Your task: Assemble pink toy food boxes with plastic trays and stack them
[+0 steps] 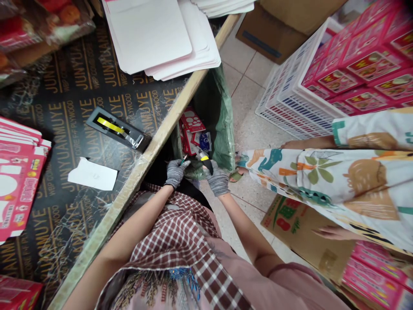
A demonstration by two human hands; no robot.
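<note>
Both my hands wear grey knit gloves and are over an open green woven sack (225,116) beside the table. In my right hand (218,177) is a utility knife (205,159) with a black and yellow handle, its tip angled toward the left hand. The fingers of my left hand (175,173) are closed on a thin pencil-like stick (183,159); it is too small to make out fully. The two tools are close together, and I cannot tell whether they touch. Inside the sack lie red-and-white packaging (192,120) and a blue packet (205,141).
The dark plywood table (77,73) carries a tape dispenser (116,130), a torn white paper (92,174), white card sheets (151,34) and pink cards (19,181). To the right are a white crate (284,92) of pink boxes, another person's patterned clothing (322,176) and a cardboard box (303,241).
</note>
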